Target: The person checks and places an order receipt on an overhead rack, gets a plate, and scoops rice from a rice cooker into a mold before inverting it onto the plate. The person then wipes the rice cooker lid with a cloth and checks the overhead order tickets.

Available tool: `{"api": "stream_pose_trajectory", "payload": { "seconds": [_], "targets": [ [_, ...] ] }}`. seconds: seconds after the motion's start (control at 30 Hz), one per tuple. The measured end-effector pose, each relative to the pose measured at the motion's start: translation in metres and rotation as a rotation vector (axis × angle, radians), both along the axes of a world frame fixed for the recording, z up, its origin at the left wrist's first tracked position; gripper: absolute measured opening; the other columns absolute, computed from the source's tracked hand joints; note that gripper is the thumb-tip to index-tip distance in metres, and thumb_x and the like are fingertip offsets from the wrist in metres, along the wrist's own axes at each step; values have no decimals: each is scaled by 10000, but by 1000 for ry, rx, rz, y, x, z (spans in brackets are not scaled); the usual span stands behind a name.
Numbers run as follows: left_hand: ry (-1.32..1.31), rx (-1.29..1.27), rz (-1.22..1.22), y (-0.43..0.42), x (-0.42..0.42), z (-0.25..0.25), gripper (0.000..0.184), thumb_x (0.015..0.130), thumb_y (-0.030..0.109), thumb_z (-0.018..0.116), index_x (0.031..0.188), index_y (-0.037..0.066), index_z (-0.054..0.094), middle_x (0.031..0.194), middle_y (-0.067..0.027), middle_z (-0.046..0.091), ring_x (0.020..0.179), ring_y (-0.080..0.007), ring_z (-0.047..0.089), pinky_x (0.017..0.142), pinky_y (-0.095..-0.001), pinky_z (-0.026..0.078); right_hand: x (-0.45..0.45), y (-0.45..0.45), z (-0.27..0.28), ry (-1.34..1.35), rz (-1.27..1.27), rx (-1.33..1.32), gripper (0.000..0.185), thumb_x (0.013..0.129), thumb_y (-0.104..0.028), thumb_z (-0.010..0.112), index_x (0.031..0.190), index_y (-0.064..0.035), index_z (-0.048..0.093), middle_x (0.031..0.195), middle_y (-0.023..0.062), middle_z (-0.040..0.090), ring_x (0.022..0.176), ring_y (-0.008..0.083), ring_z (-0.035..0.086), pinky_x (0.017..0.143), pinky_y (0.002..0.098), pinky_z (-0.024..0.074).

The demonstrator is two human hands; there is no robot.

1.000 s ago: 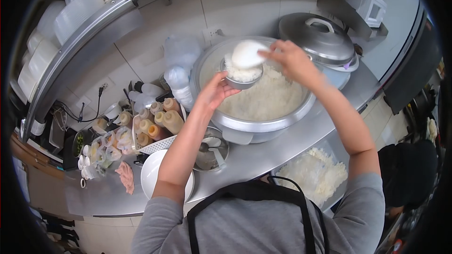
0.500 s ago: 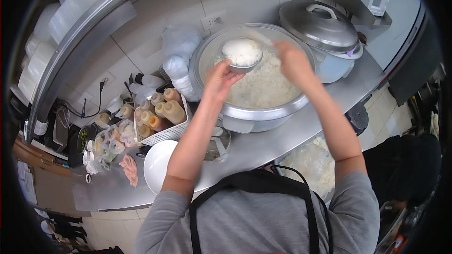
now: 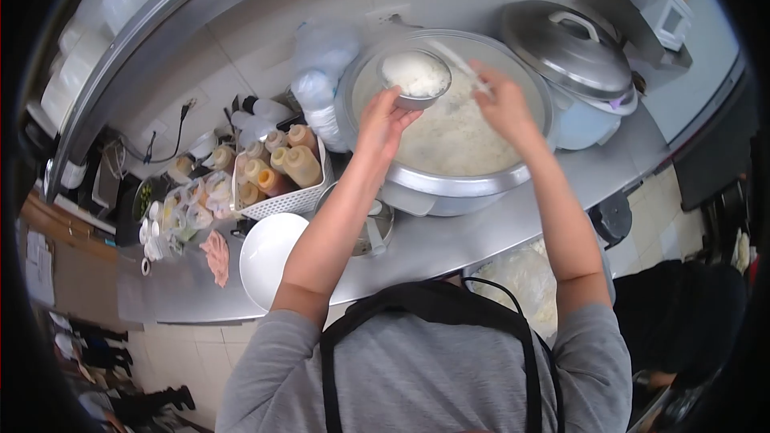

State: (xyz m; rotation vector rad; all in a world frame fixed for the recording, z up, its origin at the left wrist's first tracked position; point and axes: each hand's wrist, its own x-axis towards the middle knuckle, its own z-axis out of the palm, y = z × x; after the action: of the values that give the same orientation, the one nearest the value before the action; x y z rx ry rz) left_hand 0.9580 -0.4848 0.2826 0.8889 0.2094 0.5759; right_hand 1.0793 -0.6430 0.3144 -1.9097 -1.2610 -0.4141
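Observation:
My left hand (image 3: 387, 122) grips a small metal bowl (image 3: 425, 101) from below and the side, over the left part of a big rice pot. White rice (image 3: 415, 72) is heaped in that bowl. In my right hand (image 3: 504, 106) is the handle of a white rice paddle (image 3: 459, 62), which slants up and left towards the bowl; its blade end is blurred. Beneath both hands the wide silver pot (image 3: 465, 185) holds a broad bed of cooked rice (image 3: 457, 140).
A lidded pot (image 3: 581, 124) stands to the right. On the left are a white basket (image 3: 281, 207) of squeeze bottles, a white bowl (image 3: 269, 261), a pink cloth (image 3: 215, 256) and plastic bags (image 3: 317, 96). A bag of rice (image 3: 521, 277) sits below the counter edge.
The view has shifted slightly. The paddle shows more clearly between my right hand and the bowl. My left hand still holds the rice-filled bowl over the pot.

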Motion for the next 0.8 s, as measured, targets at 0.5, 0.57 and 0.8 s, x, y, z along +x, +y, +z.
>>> {"api": "stream_pose_trajectory", "payload": {
  "seconds": [0.5,0.57,0.8],
  "targets": [
    [-142,-19,521,77,-250,-11,385,821,214,549,1098,-20,416,1097,-189,508,1003,-298,519,848,-432,457,108,11,-48,-209,68,-560,215,671,-131,626,833,3,582,766,220,572,768,390,547,652,413,423],
    [-66,-7,685,85,-311,-30,425,824,203,537,1146,-25,381,1146,-208,476,1055,-316,491,856,-436,455,87,15,-35,-184,4,-653,225,649,-108,624,843,-1,581,789,218,576,786,384,551,672,407,425],
    [143,-188,1042,71,-492,-121,424,823,185,528,1145,-35,361,1109,-209,491,1014,-301,517,838,-414,467,125,3,-64,-275,152,-659,325,567,-39,623,885,13,582,862,197,606,829,323,590,703,382,451]
  ]
}}
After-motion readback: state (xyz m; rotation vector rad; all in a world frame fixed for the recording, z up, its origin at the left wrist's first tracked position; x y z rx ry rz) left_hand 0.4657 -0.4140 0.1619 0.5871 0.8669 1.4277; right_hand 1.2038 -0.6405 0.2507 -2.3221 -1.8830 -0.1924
